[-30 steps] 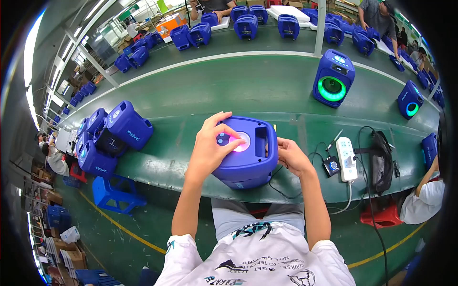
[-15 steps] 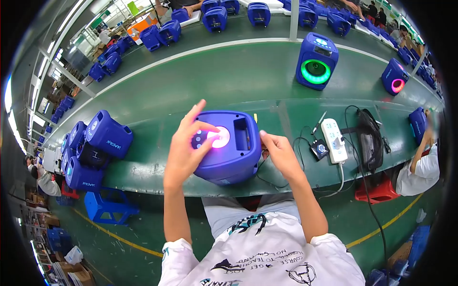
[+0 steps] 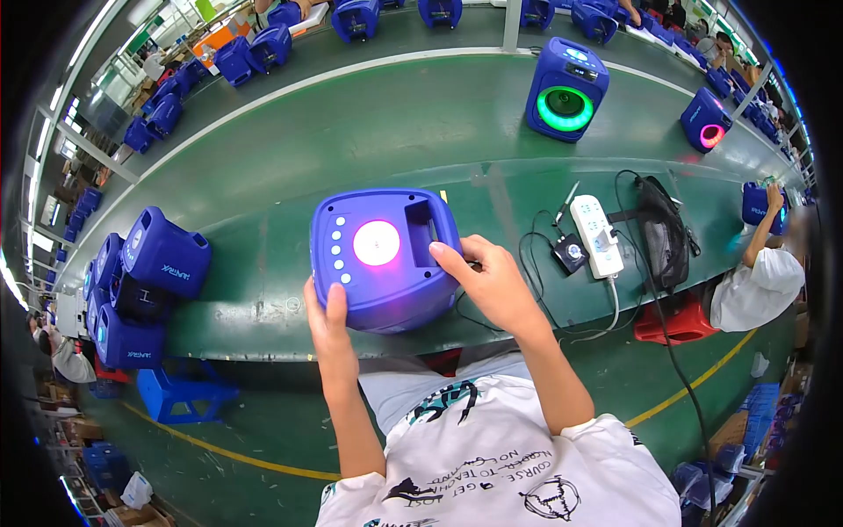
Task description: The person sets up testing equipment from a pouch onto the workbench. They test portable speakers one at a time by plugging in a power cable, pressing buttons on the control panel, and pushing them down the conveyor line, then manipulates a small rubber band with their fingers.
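A blue portable speaker (image 3: pixel 386 299) stands upright on the green bench in front of me. Its top has a glowing white-pink round panel (image 3: pixel 376 242), a column of several small lit buttons (image 3: pixel 339 249) and a recessed handle (image 3: pixel 420 230). My left hand (image 3: pixel 332 329) holds its near left corner, thumb upright against the edge and fingers along the side. At the right side, my right hand (image 3: pixel 493 279) grips the body, its thumb on the top beside the handle and its other fingers partly hidden.
To the right lie a white power strip (image 3: pixel 597 235), a small black device (image 3: pixel 570 253), cables and a black bag (image 3: pixel 660 233). Speakers (image 3: pixel 165 255) are stacked at left. Two lit speakers (image 3: pixel 566 92) stand farther back. A co-worker (image 3: pixel 760 285) sits at far right.
My left hand has left the lit round panel and moved down to the speaker's near left corner. My right thumb has come onto the top by the handle. The whole view has shifted slightly.
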Motion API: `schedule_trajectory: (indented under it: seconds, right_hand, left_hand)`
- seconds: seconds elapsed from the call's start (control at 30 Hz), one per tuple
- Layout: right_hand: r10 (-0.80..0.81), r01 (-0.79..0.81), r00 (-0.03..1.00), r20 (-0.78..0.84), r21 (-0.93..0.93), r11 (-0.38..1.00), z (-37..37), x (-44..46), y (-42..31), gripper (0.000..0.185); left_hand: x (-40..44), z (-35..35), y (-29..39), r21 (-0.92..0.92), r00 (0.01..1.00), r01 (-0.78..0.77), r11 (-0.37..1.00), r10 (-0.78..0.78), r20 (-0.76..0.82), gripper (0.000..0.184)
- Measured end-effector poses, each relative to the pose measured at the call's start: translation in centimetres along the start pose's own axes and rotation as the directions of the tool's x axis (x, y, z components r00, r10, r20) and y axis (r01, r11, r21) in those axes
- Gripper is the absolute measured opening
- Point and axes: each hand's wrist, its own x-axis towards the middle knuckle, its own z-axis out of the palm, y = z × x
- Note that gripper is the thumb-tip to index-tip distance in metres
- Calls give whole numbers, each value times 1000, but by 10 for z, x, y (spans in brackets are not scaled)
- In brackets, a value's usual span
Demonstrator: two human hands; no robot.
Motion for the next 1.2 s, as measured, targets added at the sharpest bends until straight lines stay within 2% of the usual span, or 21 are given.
schedule_trajectory:
  seconds: [0.07, 0.2, 0.37, 0.47, 0.7, 0.8, 0.9, 1.2]
  right_hand:
    - [-2, 2, 1000, -19, 5, 1000, 1, 0, 1, 62]
    - [15, -14, 1000, -11, 48, 999, 1, 3, 1, 58]
    - [14, -10, 999, -32, 105, 994, 4, 1, 1, 54]
    - [-60, 61, 998, -13, 149, 987, 2, 8, 14, 52]
    - [-80, 80, 997, -6, 144, 986, 1, 15, 22, 48]
    - [-93, 96, 995, -25, 179, 979, 4, 15, 20, 46]
    - [-94, 98, 995, -31, 180, 979, 5, 15, 24, 45]
    - [-115, 122, 992, -47, 206, 971, 7, 17, 26, 44]
  left_hand:
    - [4, -3, 0, -7, 999, 33, 999, -33, 20, 71]
    - [8, -1, -6, 24, 999, -29, 999, 28, 19, 77]
    - [14, -7, -10, 45, 998, -31, 999, 28, 55, 77]
    - [14, -7, -14, 45, 998, -45, 998, 42, 51, 78]
    - [16, -8, -11, 77, 996, -56, 995, 50, 74, 81]
    - [16, -7, -15, 68, 994, -94, 993, 90, 60, 66]
    - [18, -9, -12, 108, 993, -90, 990, 80, 92, 83]
    - [17, -8, -8, 120, 993, -93, 988, 84, 83, 83]
